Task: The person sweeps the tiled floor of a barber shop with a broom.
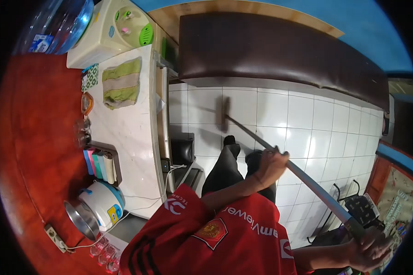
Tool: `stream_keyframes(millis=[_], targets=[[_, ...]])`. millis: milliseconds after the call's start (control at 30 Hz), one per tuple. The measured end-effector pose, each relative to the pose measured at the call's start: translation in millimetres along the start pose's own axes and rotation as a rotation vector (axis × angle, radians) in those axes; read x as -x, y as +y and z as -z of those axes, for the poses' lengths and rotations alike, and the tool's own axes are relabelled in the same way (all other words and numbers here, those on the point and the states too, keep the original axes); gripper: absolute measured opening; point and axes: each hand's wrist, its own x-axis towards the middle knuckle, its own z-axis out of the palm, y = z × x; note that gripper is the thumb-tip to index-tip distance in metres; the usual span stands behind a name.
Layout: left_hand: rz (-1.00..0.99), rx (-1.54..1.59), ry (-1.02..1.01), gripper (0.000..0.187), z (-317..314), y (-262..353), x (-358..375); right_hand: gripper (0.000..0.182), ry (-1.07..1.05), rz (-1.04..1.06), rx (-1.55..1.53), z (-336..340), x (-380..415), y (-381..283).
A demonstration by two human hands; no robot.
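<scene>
A long-handled broom [257, 136] runs slantwise across the view from the lower right to the tiled floor. Its narrow brownish head [225, 114] rests on the white tiles in front of my feet; I cannot make out its bristles. My left hand [271, 167] is closed around the middle of the handle. Near the upper end of the handle, my right hand [371, 250] is wrapped over it at the lower right, partly in shadow.
A brown padded bench [280, 50] stands along the far wall. On the left, a marble-topped counter [124, 137] carries a folded towel [122, 84], a water dispenser [110, 32] and a rice cooker [103, 204]. A white cable [147, 207] hangs over its edge. Black metal-framed furniture [360, 206] stands right.
</scene>
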Motion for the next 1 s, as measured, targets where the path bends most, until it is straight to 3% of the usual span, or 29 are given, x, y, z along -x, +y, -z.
stream_keyframes(millis=[33,100,133,167,200,233,267,300,333,367,400,467,500,533,567,600,633,667,700,733,767,833,867,900,967,1000], targets=[[0.017,0.02,-0.048,0.009,9,-13,2,0.026,0.005,-0.004,-0.006,2,0,8],[0.137,-0.184,-0.1,0.01,41,-41,2,0.027,-0.174,-0.257,-0.288,0,4,47],[0.156,-0.278,-0.038,0.01,29,-85,8,0.028,0.04,-0.17,0.132,-14,20,75],[0.289,-0.242,-0.019,0.01,32,-122,11,0.027,0.125,-0.207,0.152,-37,47,108],[0.294,-0.33,0.044,0.007,38,-159,16,0.024,-0.084,-0.534,-0.206,-33,71,141],[0.462,-0.347,-0.017,0.011,39,-201,20,0.026,-0.37,-0.5,0.194,-37,99,178],[0.324,-0.319,0.09,0.015,5,-300,48,0.027,-0.471,-0.541,0.245,-54,123,198],[0.387,-0.354,0.17,0.018,22,-307,47,0.03,-0.575,-0.575,0.297,-71,146,218],[0.468,-0.329,0.061,0.019,36,-305,45,0.032,-0.457,-0.583,0.079,-87,169,230],[0.551,-0.307,-0.044,0.019,43,-300,38,0.033,-0.514,-0.578,0.163,-84,179,229],[0.539,-0.3,-0.043,0.019,31,-306,31,0.034,-0.41,-0.586,0.117,-78,175,227],[0.284,-0.321,-0.192,0.017,-9,-315,49,0.038,-0.2,-0.636,0.18,-51,162,204],[0.254,-0.52,-0.212,0.013,-37,-288,37,0.041,-0.087,-0.646,0.28,-30,145,193],[0.039,-0.365,-0.144,0.011,-53,-253,29,0.039,-0.12,-0.426,0.622,6,133,182],[-0.155,-0.294,-0.125,0.01,-62,-208,24,0.036,-0.254,-0.019,0.794,30,110,160],[-0.087,-0.194,-0.127,0.014,-81,-166,23,0.035,0.088,-0.364,0.392,40,101,129],[-0.195,-0.106,-0.14,0.014,-82,-120,21,0.035,0.291,-0.355,0.364,29,83,98],[-0.158,-0.003,-0.179,0.012,-89,-80,20,0.033,0.235,-0.227,0.425,34,76,73],[-0.181,0.067,-0.071,0.007,-99,-49,20,0.032,0.185,-0.101,0.483,42,72,51],[-0.293,0.141,-0.046,0.006,-90,-20,12,0.03,0.13,-0.108,0.425,43,62,32],[-0.207,0.238,-0.027,0.007,-112,-1,12,0.028,0.081,-0.11,0.37,46,56,16],[-0.245,0.13,-0.195,0.008,-105,35,3,0.027,0.442,0.101,0.277,45,39,12],[-0.323,0.072,-0.185,0.008,-99,47,2,0.025,0.492,0.285,0.392,60,29,11],[-0.396,0.016,-0.177,0.008,-92,58,4,0.023,0.594,0.313,0.364,68,23,6],[-0.246,0.055,-0.405,0.007,-76,71,11,0.025,0.492,0.278,0.247,103,25,-11],[-0.269,0.061,-0.416,0.007,-69,65,13,0.025,0.506,0.287,0.248,113,28,-8]])
